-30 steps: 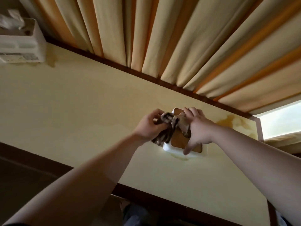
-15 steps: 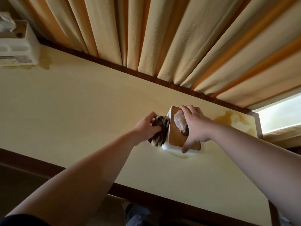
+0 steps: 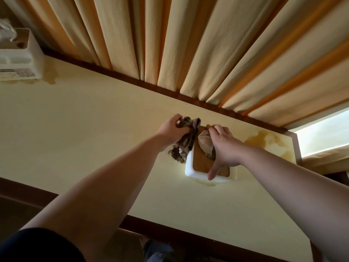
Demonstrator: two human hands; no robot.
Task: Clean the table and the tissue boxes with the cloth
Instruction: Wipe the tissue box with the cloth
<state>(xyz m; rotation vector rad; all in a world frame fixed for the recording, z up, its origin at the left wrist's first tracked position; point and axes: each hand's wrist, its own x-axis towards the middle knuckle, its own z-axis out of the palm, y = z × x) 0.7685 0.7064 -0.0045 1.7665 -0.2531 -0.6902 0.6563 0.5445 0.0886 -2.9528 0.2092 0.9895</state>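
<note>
Our left hand (image 3: pixel 172 132) grips cloth (image 3: pixel 186 143) beside tissue box (image 3: pixel 189 165) | right hand (image 3: pixel 223 146) clasps box, apparently | tabletop (image 3: pixel 94 129)

Your right hand (image 3: pixel 224 146) hides the tissue box's (image 3: pixel 189 163) far corner; the second tissue box (image 3: pixel 28 59) is cropped at the table's left end.

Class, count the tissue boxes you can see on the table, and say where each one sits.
2. One tissue box sits near the table's right end, under the right hand. The other box sits at the far left edge, partly cut off. More may lie outside the view.
</note>
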